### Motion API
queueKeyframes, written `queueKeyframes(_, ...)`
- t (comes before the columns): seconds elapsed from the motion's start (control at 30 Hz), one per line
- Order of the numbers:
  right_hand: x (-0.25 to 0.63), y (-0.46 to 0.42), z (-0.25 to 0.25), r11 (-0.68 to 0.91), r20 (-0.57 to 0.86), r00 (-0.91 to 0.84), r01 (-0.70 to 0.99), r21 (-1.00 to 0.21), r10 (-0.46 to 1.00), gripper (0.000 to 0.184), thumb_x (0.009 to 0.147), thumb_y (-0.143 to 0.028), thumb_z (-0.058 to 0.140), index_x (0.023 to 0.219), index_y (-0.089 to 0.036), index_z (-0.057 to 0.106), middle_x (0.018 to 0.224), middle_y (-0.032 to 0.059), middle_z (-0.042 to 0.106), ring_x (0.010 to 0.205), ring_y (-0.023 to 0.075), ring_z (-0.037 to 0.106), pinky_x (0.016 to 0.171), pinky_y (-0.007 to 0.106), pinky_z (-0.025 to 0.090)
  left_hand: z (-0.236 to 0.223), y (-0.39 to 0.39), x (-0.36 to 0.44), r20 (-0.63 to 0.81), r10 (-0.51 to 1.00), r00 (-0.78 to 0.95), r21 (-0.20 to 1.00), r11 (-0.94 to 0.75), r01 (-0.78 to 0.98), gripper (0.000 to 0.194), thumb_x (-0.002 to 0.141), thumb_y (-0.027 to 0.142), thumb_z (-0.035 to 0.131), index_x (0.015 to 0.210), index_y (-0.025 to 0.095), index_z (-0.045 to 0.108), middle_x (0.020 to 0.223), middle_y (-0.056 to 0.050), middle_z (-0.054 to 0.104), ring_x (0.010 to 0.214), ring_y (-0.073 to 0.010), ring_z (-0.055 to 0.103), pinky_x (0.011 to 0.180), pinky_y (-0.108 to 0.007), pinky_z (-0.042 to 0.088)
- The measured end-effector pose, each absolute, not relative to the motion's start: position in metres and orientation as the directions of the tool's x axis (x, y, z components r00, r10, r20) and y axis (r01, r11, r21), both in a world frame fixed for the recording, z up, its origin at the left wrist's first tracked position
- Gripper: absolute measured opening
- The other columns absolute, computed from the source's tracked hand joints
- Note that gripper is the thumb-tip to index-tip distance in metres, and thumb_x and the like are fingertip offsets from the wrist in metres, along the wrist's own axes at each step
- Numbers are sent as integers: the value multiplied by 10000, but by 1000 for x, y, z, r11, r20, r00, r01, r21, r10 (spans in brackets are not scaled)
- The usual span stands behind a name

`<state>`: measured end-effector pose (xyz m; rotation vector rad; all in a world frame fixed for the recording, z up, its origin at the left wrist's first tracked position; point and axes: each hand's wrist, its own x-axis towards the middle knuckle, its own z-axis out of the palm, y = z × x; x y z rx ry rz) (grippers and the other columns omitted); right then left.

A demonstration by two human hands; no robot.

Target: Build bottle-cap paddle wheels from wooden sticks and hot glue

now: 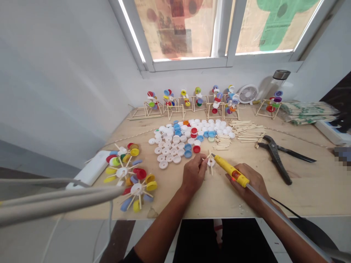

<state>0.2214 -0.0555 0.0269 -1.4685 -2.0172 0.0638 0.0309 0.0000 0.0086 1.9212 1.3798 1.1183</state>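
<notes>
My left hand (194,173) pinches a small white bottle cap with thin wooden sticks stuck in it (210,162), held just above the wooden table (307,190). My right hand (248,184) grips a yellow glue pen (230,170) with a clear glue stick trailing back along my arm. Its tip touches the cap. A heap of loose caps (186,140), mostly white with some blue and red, lies just beyond my hands.
Three finished cap-and-stick wheels (130,175) lie at the left beside a white power bank (91,171). Black pliers (276,155) and wooden sticks (246,130) lie at the right. Small stick-frame models (197,100), a white fan (247,94) and a bottle stand by the wall.
</notes>
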Motion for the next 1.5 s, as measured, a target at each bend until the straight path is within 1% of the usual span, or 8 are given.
queueKeyframes(0.4, 222, -55, 28, 382, 451, -193, 844, -376, 871, 184, 878, -336, 463, 760, -204, 514, 662, 19, 565, 597, 145, 529, 548, 254, 368, 7, 1, 31, 334, 931, 146, 777, -360, 516, 163, 875, 291, 435, 869, 195, 566, 561, 18, 592, 517, -134, 563, 534, -235, 405)
queueKeyframes(0.67, 227, -54, 26, 311, 428, -130, 868, -387, 895, 219, 875, -384, 469, 761, -201, 508, 699, 25, 580, 625, 151, 546, 562, 260, 386, 6, 1, 31, 358, 924, 136, 776, -375, 507, 145, 866, 272, 447, 851, 198, 571, 573, 15, 603, 534, -136, 576, 542, -233, 407)
queueKeyframes(0.93, 222, -60, 39, 418, 480, -179, 787, -454, 859, 121, 865, -316, 499, 827, -204, 524, 740, 34, 596, 671, 157, 553, 592, 265, 413, 4, 1, 30, 357, 929, 99, 760, -351, 547, 154, 861, 282, 456, 863, 183, 575, 625, -3, 616, 553, -132, 568, 542, -225, 399)
queueKeyframes(1.2, 228, -60, 39, 463, 473, -236, 764, -450, 849, 88, 877, -260, 475, 923, -209, 530, 835, 51, 631, 749, 160, 593, 639, 268, 462, 4, 1, 30, 371, 921, 121, 762, -376, 527, 157, 867, 293, 442, 857, 188, 559, 592, 4, 591, 553, -138, 558, 545, -228, 397)
queueKeyframes(1.27, 238, -60, 50, 469, 520, -220, 781, -413, 825, 134, 873, -273, 482, 983, -212, 529, 890, 60, 641, 799, 169, 609, 665, 272, 476, 4, 1, 29, 370, 921, 126, 769, -379, 515, 158, 868, 298, 442, 851, 188, 554, 578, 11, 579, 543, -136, 553, 546, -228, 396)
queueKeyframes(1.33, 253, -60, 65, 462, 607, -193, 826, -324, 771, 179, 864, -316, 498, 1007, -214, 533, 936, 73, 645, 849, 192, 621, 696, 291, 485, 3, 1, 29, 366, 922, 127, 773, -378, 510, 158, 867, 306, 446, 853, 188, 550, 564, 20, 567, 520, -130, 538, 541, -227, 390)
queueKeyframes(1.4, 273, -60, 79, 394, 685, -130, 886, -244, 717, 209, 854, -365, 504, 987, -208, 545, 949, 89, 645, 872, 216, 629, 722, 313, 488, 3, 1, 28, 363, 923, 129, 773, -375, 511, 159, 866, 311, 447, 853, 188, 547, 555, 28, 560, 490, -122, 516, 531, -226, 383)
queueKeyframes(1.5, 308, -60, 84, 251, 763, -6, 946, -205, 646, 222, 845, -377, 514, 971, -199, 555, 931, 105, 646, 863, 229, 633, 749, 323, 483, 3, 1, 28, 359, 923, 136, 772, -376, 513, 160, 863, 313, 446, 851, 189, 546, 548, 35, 554, 469, -116, 498, 526, -225, 378)
